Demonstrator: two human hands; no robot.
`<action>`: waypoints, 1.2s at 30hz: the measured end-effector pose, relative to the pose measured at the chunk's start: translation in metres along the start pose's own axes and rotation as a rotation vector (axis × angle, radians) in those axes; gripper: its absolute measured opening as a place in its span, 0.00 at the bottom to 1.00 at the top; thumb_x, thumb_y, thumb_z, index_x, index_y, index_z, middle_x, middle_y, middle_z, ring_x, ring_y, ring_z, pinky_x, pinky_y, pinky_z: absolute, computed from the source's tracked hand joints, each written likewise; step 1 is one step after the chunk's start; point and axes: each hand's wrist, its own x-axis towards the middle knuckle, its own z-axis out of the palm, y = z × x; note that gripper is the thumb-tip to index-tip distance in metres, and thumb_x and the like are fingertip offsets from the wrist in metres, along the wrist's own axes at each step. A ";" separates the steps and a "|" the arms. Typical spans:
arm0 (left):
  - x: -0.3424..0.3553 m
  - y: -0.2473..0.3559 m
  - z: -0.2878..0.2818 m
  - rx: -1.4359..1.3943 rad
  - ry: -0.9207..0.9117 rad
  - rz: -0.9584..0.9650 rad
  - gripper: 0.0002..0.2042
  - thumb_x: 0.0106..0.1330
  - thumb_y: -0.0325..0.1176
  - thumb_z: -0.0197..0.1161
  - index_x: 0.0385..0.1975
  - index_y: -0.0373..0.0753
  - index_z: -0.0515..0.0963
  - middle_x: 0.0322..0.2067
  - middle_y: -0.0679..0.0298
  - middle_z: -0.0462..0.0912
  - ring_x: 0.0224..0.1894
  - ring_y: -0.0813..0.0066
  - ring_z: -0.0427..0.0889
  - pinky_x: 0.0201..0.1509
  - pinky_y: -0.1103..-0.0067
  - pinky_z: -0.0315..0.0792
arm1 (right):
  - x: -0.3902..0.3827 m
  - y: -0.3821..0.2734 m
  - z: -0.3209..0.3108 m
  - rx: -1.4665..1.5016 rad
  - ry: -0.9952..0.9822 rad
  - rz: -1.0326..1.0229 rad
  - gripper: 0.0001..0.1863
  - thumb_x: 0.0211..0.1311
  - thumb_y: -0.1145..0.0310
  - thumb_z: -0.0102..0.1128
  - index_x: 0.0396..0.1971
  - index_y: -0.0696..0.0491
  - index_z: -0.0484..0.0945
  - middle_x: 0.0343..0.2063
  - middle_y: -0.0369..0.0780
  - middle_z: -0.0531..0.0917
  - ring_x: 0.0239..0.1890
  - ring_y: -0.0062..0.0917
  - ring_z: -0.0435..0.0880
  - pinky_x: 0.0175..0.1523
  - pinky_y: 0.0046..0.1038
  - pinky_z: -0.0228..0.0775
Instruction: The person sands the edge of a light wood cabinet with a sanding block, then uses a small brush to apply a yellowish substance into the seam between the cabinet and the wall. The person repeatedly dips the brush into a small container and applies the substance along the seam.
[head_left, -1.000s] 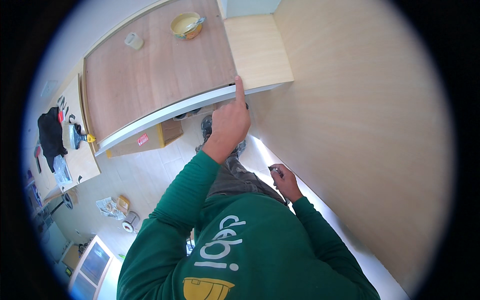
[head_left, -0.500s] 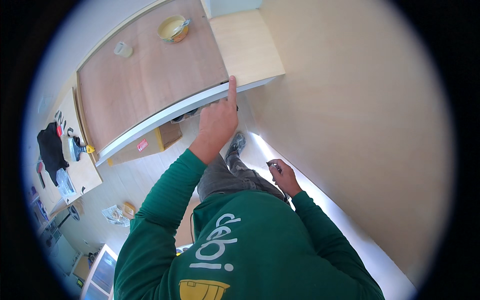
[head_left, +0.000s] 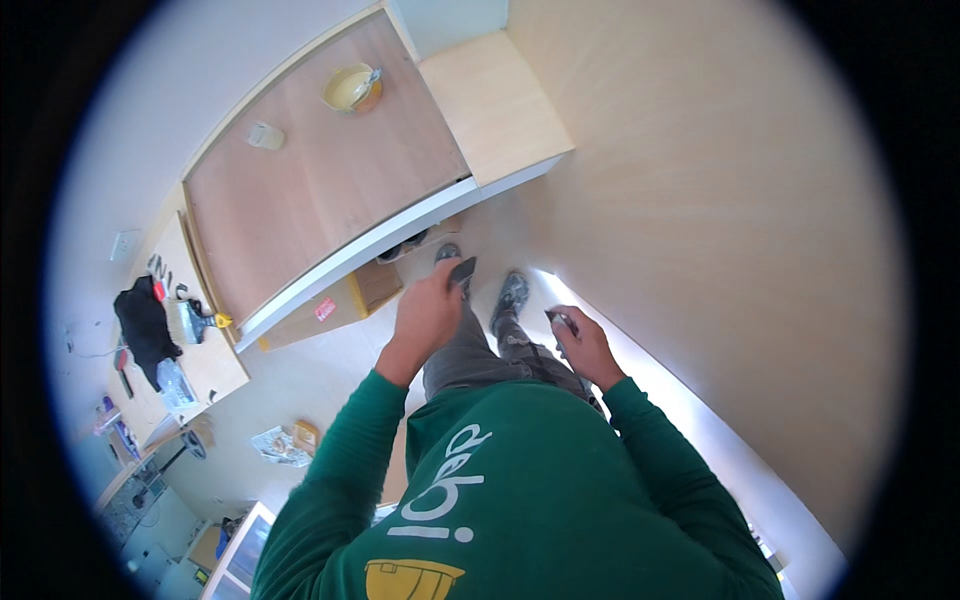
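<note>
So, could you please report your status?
Left hand gripping flat dark tool. Right hand holding small tool. Bowl, cup on brown panel.

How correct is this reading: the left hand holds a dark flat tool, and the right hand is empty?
The second part is wrong. The head view shows that the right hand is not empty: it holds a dark-tipped object, its exact kind unclear. The left hand does hold a dark flat tool.
</note>
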 end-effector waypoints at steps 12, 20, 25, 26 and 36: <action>-0.081 -0.074 -0.169 -0.722 0.819 -0.267 0.20 0.84 0.44 0.51 0.51 0.30 0.79 0.38 0.55 0.88 0.32 0.67 0.89 0.31 0.75 0.79 | 0.191 -0.299 0.263 0.278 0.119 -0.532 0.15 0.65 0.70 0.63 0.50 0.57 0.82 0.43 0.53 0.86 0.48 0.52 0.85 0.54 0.47 0.77; -0.066 -0.132 -0.212 -0.812 0.605 -0.287 0.19 0.82 0.43 0.56 0.52 0.30 0.81 0.40 0.57 0.88 0.39 0.72 0.87 0.43 0.74 0.80 | 0.155 -0.332 0.245 0.478 -0.091 -0.612 0.26 0.70 0.57 0.68 0.59 0.60 0.78 0.54 0.53 0.83 0.59 0.41 0.82 0.64 0.40 0.73; 0.001 -0.120 -0.158 -0.427 0.093 0.224 0.15 0.79 0.40 0.61 0.53 0.34 0.82 0.48 0.53 0.84 0.54 0.62 0.82 0.62 0.67 0.74 | 0.113 -0.237 0.154 0.450 -0.255 -0.426 0.20 0.76 0.56 0.63 0.57 0.56 0.82 0.47 0.43 0.86 0.49 0.27 0.86 0.58 0.31 0.79; 0.018 -0.099 -0.155 -0.179 0.136 0.399 0.23 0.77 0.42 0.63 0.65 0.35 0.76 0.65 0.41 0.73 0.71 0.45 0.70 0.75 0.58 0.63 | 0.097 -0.221 0.137 0.571 -0.157 -0.287 0.19 0.77 0.58 0.63 0.57 0.56 0.81 0.46 0.41 0.86 0.48 0.26 0.86 0.54 0.31 0.81; 0.059 -0.033 -0.068 0.139 -0.255 1.066 0.42 0.70 0.52 0.67 0.79 0.37 0.60 0.78 0.36 0.55 0.82 0.36 0.51 0.82 0.47 0.46 | -0.034 -0.126 0.100 1.440 0.597 0.032 0.23 0.76 0.70 0.64 0.68 0.51 0.71 0.52 0.39 0.84 0.50 0.25 0.86 0.52 0.29 0.80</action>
